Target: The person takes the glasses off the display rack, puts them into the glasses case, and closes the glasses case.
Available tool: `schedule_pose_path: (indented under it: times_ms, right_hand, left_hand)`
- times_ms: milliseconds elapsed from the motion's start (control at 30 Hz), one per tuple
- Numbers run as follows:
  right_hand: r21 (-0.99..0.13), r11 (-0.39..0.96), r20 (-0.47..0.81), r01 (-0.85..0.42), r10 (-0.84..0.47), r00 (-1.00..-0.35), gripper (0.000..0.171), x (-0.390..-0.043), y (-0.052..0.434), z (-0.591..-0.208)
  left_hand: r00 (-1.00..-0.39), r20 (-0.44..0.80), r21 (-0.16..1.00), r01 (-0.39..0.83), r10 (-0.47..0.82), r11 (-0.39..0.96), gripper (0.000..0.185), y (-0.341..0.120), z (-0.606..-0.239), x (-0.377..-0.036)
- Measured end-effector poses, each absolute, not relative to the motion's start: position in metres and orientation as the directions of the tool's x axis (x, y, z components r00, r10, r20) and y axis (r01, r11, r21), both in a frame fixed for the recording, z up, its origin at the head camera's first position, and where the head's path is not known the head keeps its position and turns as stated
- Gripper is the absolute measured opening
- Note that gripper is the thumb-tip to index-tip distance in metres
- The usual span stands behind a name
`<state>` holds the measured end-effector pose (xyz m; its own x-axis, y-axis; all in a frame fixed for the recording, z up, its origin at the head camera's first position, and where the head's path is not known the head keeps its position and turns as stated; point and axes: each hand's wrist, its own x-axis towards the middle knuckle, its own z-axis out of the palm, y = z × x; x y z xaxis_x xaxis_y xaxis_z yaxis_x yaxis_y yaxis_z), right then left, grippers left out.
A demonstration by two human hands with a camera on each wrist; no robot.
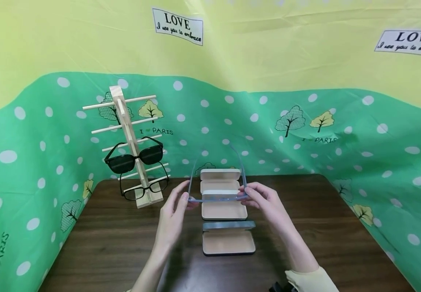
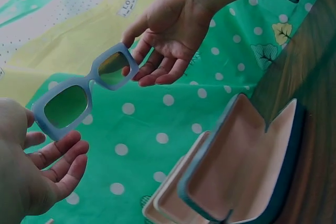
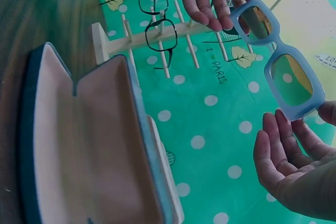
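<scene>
At the left of the dark wooden table (image 1: 334,227) stands a pale wooden rack (image 1: 126,117) with pegs sticking out to either side of its post; black sunglasses (image 1: 121,164) with dark lenses hang on it, and just below them hang thin black-framed glasses (image 1: 134,194). Next comes the left hand (image 1: 172,215), its thumb and fingers pinching one end of the blue-framed sunglasses (image 2: 89,80), the remaining fingers loosely bent. The blue-framed sunglasses are in the air between the two hands — temples unfolded and pointing away from the person, front level. Behind and below them, three open cases line up one behind another on the table: a teal case (image 1: 228,242) with a pinkish lining nearest the person, then a middle case (image 1: 225,211), then a pale case (image 1: 220,184) at the back. To their right, the right hand (image 1: 266,200) pinches the other end of the frame between thumb and fingers, its other fingers bent loosely. A green and yellow curtain (image 1: 396,162) with white dots spans the background.
</scene>
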<state>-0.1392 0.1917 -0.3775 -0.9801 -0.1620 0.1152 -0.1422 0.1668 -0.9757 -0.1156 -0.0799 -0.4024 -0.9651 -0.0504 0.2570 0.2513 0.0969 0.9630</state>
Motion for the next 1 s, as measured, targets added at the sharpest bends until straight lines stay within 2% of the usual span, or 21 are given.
schedule_pose_path:
  times_ms: [267, 600, 767, 1000]
  right_hand:
    - [-0.98, 0.154, 0.107, -0.125, -0.119, -0.987, 0.04, -0.131, 0.194, -0.394]
    - [-0.987, 0.144, 0.064, -0.072, -0.06, -0.996, 0.039, -0.124, 0.197, -0.41]
    - [-0.989, 0.136, 0.058, -0.063, -0.045, -0.997, 0.043, -0.122, 0.198, -0.416]
    - [-0.991, 0.108, 0.073, -0.075, -0.023, -0.997, 0.037, -0.121, 0.201, -0.422]
  left_hand:
    - [-0.969, 0.241, 0.957, 0.23, -0.048, 0.176, 0.04, -0.073, -0.42, -0.11]
    - [-0.965, 0.26, 0.955, 0.256, -0.011, 0.151, 0.04, -0.069, -0.435, -0.109]
    - [-0.974, 0.224, 0.966, 0.225, 0.021, 0.125, 0.04, -0.07, -0.438, -0.109]
    - [-0.973, 0.213, 0.973, 0.22, 0.084, 0.076, 0.04, -0.069, -0.442, -0.111]
